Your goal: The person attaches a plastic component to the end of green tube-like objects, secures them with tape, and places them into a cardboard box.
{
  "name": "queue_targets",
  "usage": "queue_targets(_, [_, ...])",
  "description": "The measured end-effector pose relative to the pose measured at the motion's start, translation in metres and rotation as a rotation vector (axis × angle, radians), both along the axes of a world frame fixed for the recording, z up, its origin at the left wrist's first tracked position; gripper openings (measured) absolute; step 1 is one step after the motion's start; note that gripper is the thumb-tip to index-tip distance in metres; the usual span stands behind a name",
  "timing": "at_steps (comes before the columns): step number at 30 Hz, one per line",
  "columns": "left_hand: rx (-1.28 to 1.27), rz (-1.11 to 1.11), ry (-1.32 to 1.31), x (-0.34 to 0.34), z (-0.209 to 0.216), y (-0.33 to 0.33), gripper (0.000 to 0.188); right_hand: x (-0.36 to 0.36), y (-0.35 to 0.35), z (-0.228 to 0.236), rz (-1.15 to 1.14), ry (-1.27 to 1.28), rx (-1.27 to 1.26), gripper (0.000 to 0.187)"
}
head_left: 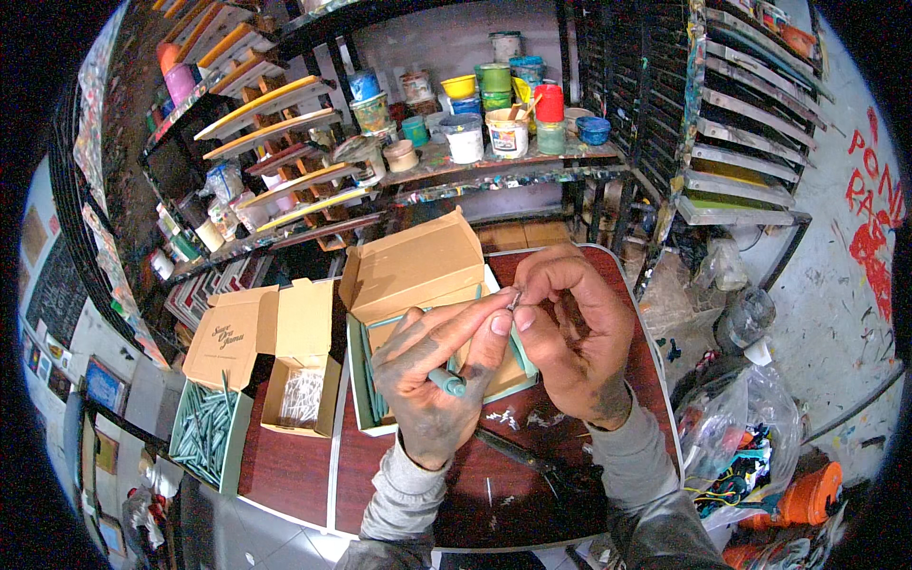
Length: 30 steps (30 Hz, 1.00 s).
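Both my hands meet above the dark red table (418, 484). My left hand (432, 380) is closed around a teal pen (446, 382), whose rounded end pokes out below the fingers. My right hand (579, 332) pinches a small silvery piece (515, 300) where the fingertips of both hands come together; its exact shape is too small to tell. Behind my hands stands an open cardboard box (408, 263) with more teal pieces, partly hidden. Left of it, a small box (328, 404) holds thin white pieces, and another box (234, 446) is filled with teal pens.
A black-handled tool (518, 451) and tiny white bits (503, 418) lie on the table below my hands. Paint pots (465, 138) crowd the shelf at the back. Slatted racks (741, 142) rise at the right, above a stuffed clear plastic bag (741, 427).
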State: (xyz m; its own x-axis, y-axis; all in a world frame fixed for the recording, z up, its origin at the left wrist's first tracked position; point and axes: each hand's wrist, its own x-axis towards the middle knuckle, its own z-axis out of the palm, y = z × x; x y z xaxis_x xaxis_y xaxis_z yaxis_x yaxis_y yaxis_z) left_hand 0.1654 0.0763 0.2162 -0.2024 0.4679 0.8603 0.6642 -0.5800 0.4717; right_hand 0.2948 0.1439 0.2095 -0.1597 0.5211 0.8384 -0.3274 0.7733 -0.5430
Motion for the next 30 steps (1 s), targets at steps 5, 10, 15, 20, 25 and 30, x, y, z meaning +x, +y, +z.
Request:
queue_targets(5, [0.019, 0.002, -0.078, 0.000, -0.003, 0.002, 0.019, -0.005, -0.002, -0.001, 0.010, 0.081, -0.024, 0.014])
queue_targets(10, [0.017, 0.020, -0.096, -0.001, -0.002, 0.000, 0.019, -0.008, -0.011, 0.002, 0.066, 0.180, -0.117, 0.016])
queue_targets(15, [0.025, 0.021, -0.064, -0.002, -0.002, 0.000, 0.019, -0.005, -0.011, 0.004, -0.096, 0.078, -0.040, 0.015])
queue_targets(20, [0.048, 0.008, -0.032, -0.001, 0.000, 0.001, 0.018, -0.002, -0.011, 0.005, -0.136, 0.043, -0.045, 0.012])
queue_targets(25, [0.033, 0.014, -0.003, -0.003, -0.001, 0.002, 0.022, 0.003, -0.007, 0.006, -0.152, -0.056, 0.061, 0.015])
queue_targets(30, [0.055, -0.013, -0.067, 0.000, 0.000, 0.003, 0.027, 0.005, -0.001, 0.005, -0.209, -0.175, 0.256, 0.020])
